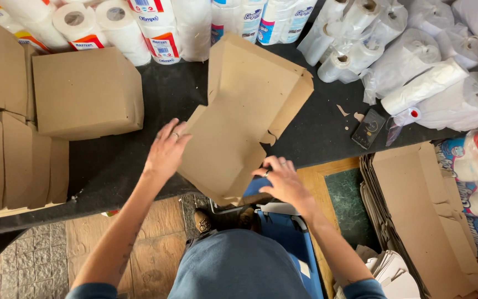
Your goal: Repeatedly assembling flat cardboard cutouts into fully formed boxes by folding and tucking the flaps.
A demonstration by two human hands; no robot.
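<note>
Across the dark desk (139, 160), our left hand (167, 149) lies flat and open on a half-folded cardboard box (239, 127); our right hand (283, 180) pinches its near edge, mid-fold, flaps unfolded.

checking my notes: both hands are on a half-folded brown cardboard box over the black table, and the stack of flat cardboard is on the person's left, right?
Not quite: the head view shows the stack of flat cardboard on the person's right. The left hand and right hand do touch the half-folded brown cardboard box over the black table.
</note>
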